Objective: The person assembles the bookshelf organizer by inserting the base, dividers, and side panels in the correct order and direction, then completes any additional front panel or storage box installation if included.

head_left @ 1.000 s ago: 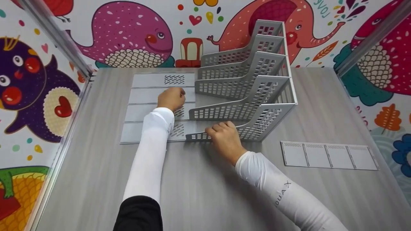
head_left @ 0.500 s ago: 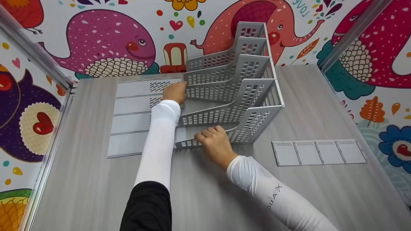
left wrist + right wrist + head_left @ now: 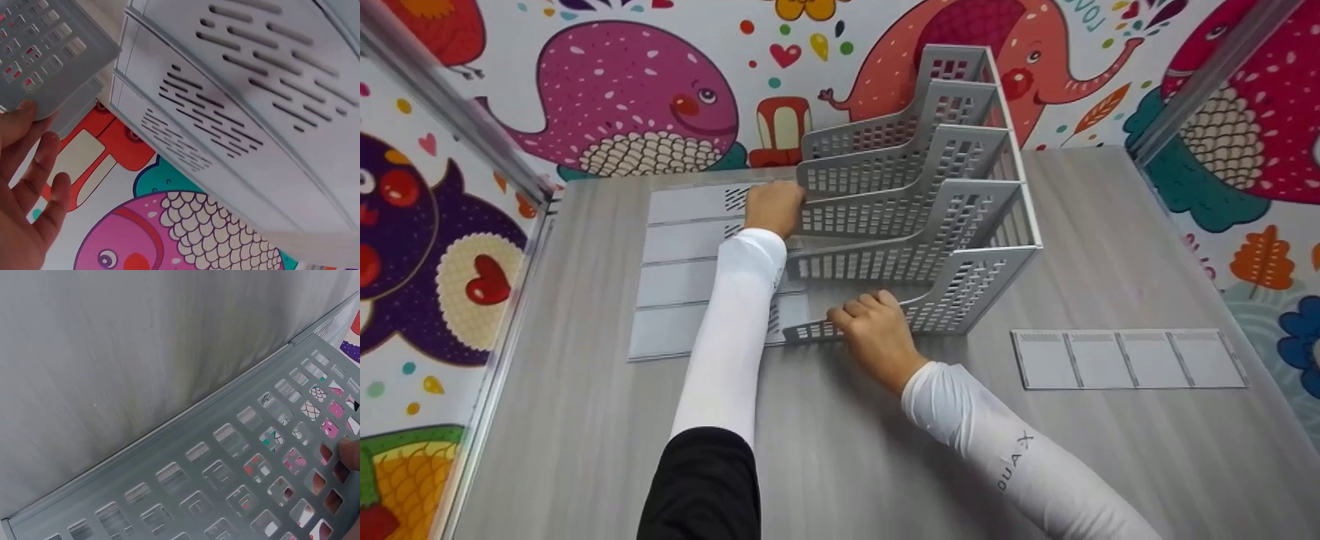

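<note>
A grey plastic magazine file rack (image 3: 990, 214) with several perforated dividers stands upright on the table. A flat, slotted panel (image 3: 682, 247) lies at its left, partly under the dividers' low front ends. My left hand (image 3: 775, 208) is at the front end of a middle divider. In the left wrist view, its thumb lies on the corner of a perforated divider (image 3: 62, 73), the index finger is mostly hidden behind it, and the other fingers are free. My right hand (image 3: 877, 334) pinches the top edge of the nearest divider (image 3: 169, 495); its fingers show through the holes.
A second flat panel (image 3: 1129, 360), split into several sections, lies on the grey table (image 3: 840, 465) at the right. Walls (image 3: 637, 97) printed with cartoon animals enclose the back and sides, with metal frame posts (image 3: 457, 97) at the corners.
My left hand has moved right, from over the slotted panel to a divider's front end. The right hand keeps its hold on the nearest divider. The head view has shifted slightly.
</note>
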### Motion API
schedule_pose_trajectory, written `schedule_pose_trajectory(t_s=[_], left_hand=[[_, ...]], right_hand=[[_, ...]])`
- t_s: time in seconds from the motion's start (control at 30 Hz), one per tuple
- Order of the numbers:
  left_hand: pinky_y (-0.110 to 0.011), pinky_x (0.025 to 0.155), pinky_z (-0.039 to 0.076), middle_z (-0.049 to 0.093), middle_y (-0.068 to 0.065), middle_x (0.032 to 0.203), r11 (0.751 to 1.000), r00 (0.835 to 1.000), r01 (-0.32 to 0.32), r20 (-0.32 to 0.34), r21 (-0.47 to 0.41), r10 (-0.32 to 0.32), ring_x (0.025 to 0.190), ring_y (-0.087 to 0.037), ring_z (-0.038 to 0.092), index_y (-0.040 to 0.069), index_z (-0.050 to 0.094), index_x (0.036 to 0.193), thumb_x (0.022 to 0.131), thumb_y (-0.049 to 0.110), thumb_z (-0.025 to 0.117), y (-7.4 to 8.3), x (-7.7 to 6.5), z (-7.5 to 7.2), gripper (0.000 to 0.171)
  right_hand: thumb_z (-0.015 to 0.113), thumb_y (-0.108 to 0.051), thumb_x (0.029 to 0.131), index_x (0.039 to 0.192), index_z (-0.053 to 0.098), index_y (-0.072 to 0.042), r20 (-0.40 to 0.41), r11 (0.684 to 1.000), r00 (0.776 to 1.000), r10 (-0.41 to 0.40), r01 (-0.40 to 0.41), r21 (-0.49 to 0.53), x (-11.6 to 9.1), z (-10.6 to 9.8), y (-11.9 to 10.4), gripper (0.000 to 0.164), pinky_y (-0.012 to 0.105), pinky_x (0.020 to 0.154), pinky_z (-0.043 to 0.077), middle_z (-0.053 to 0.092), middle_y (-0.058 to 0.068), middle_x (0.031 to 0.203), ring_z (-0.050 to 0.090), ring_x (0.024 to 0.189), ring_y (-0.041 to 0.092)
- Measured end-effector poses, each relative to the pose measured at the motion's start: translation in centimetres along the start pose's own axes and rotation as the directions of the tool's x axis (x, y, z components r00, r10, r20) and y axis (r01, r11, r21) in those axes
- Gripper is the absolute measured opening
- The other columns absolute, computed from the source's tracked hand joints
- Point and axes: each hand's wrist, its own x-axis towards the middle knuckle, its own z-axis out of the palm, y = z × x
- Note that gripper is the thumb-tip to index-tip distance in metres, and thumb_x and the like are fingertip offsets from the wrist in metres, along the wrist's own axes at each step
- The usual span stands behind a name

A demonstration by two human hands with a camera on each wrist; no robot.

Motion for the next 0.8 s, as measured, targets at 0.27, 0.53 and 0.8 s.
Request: schedule_pose_trajectory(t_s=[0.27, 0.53, 0.8], left_hand=[[-0.047, 0.085, 0.052, 0.073, -0.006, 0.105, 0.999, 0.997, -0.036, 0.071, 0.012, 0.035, 0.098, -0.028, 0.067, 0.018, 0.074, 0.106, 0.087, 0.01, 0.06, 0.1, -0.7, -0.4, 0.024], [-0.045, 0.08, 0.054, 0.075, -0.006, 0.099, 0.998, 0.997, -0.054, 0.048, 0.023, 0.053, 0.092, -0.027, 0.069, 0.017, 0.075, 0.1, 0.086, 0.012, 0.063, -0.2, -1.5, -0.4, 0.02], [-0.044, 0.079, 0.054, 0.074, -0.005, 0.101, 0.999, 0.999, -0.037, 0.014, 0.016, 0.037, 0.091, -0.026, 0.069, 0.019, 0.075, 0.103, 0.088, 0.009, 0.06, -1.3, -2.3, 0.5, 0.023]], right_hand=[[0.064, -0.007, 0.072, 0.079, 0.07, -0.019, 0.011, 1.0, 1.0, 0.003, -0.003, -0.006, 0.2, -0.3, 0.6, 0.015, 0.031, 0.063, 0.035, 0.068, -0.004, 0.067, 0.057, 0.061, 0.016], [0.071, -0.012, 0.066, 0.077, 0.069, -0.019, 0.011, 1.0, 1.0, 0.011, -0.011, -0.005, 0.3, -0.1, 0.2, 0.014, 0.031, 0.064, 0.036, 0.069, -0.004, 0.067, 0.058, 0.062, 0.016], [0.077, -0.017, 0.061, 0.078, 0.07, -0.02, 0.029, 1.0, 1.0, 0.007, -0.007, 0.0, 0.3, 0.0, -0.5, 0.019, 0.031, 0.064, 0.037, 0.069, -0.005, 0.068, 0.058, 0.062, 0.016]])
